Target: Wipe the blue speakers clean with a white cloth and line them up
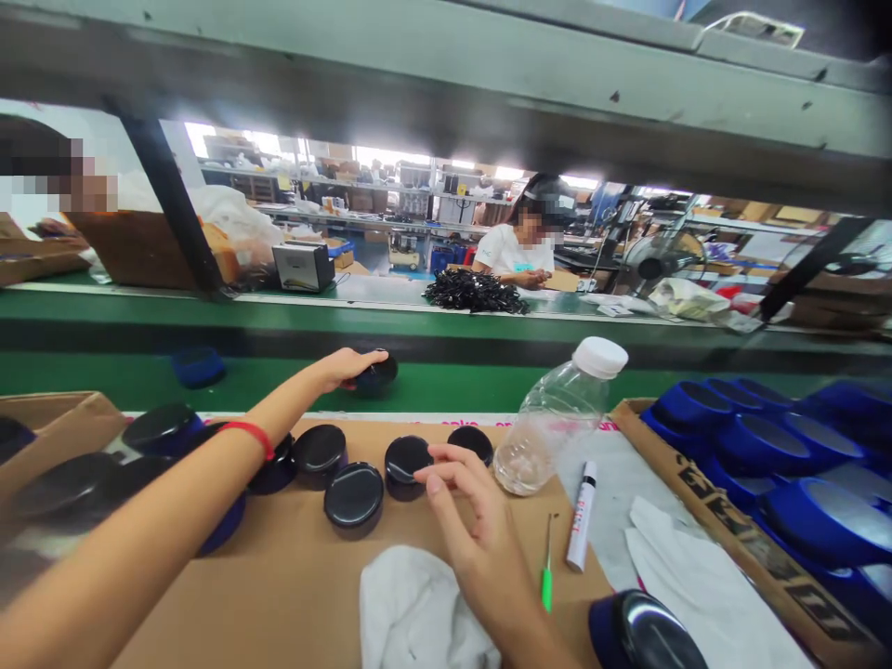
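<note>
Left hand stretched far forward to mid-frame, fingers closed over a black cap resting on the green belt; red band on the wrist. Right hand low at centre, fingers loosely curled, not gripping; fingertips touching the near edge of a second cap on the cardboard sheet.

More caps just left of the right hand on the same sheet: one close below-left of the touched cap, one further left, one right behind the fingers. Others partly hidden under the left forearm. Held cap well apart from this group, beyond the sheet's far edge.

Clear bottle with white lid leaning at right of centre, just beside the right hand. White marker and green-handled tool lying below the bottle. White cloth at bottom centre, touching the right wrist. Shiny-topped blue cap at bottom right.

Box of blue caps filling the right edge. Single blue cap on the belt, left of centre. Brown box at left edge.

Across the belt, upper centre: a person in white shirt seated behind a black pile. Grey device left of that. Fan at upper right.
</note>
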The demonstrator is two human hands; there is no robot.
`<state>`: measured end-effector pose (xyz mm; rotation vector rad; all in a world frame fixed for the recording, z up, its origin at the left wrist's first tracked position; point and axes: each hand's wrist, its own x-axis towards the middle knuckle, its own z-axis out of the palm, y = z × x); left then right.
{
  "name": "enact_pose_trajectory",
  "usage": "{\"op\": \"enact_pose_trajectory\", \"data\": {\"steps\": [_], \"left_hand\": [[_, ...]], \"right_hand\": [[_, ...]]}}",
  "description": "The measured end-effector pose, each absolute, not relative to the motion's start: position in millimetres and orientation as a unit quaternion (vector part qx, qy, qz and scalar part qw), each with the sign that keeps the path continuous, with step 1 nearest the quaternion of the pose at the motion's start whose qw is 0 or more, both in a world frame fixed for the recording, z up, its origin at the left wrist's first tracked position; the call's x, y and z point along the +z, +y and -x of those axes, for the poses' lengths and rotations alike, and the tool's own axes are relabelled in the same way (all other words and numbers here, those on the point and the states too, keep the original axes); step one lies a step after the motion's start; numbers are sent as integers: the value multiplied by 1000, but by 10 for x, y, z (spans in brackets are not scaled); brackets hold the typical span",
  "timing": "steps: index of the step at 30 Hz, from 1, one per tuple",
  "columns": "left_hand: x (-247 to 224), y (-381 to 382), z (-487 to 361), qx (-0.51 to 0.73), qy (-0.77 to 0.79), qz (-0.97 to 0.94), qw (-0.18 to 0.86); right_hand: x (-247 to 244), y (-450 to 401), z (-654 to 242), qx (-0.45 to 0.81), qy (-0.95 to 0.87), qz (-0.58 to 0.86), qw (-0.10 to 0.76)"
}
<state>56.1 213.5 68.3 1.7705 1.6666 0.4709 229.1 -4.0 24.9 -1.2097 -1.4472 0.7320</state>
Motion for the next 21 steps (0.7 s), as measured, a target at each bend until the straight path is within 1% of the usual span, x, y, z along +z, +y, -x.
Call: {"op": "enact_pose_trajectory", "data": {"steps": [4, 6, 8, 10, 12, 13, 15, 18, 21], "left_hand": [[700, 2209, -585, 96, 683, -681, 243], [796, 2081, -598, 75, 688, -699, 181], [898, 1831, -648, 57, 658, -738, 139], [953, 1495, -728, 20, 577, -802, 154], [930, 1154, -813, -46, 478, -852, 208], [895, 1009, -849, -64, 456, -860, 220], [818, 800, -891, -49, 436, -871, 222], [797, 631, -857, 34, 424, -880, 213], [848, 467, -739, 134, 408, -874, 226]], "right_hand": [[283, -36, -2315, 311, -596, 505, 541], [301, -46, -2318, 307, -591, 500, 553], [324, -65, -2318, 297, -588, 492, 570], [352, -86, -2320, 286, -585, 482, 587], [376, -98, -2328, 276, -583, 473, 600], [383, -98, -2334, 271, -581, 471, 606], [380, -90, -2345, 266, -577, 470, 613], [337, -90, -2340, 273, -568, 480, 611], [306, -150, -2296, 358, -549, 474, 589]]}}
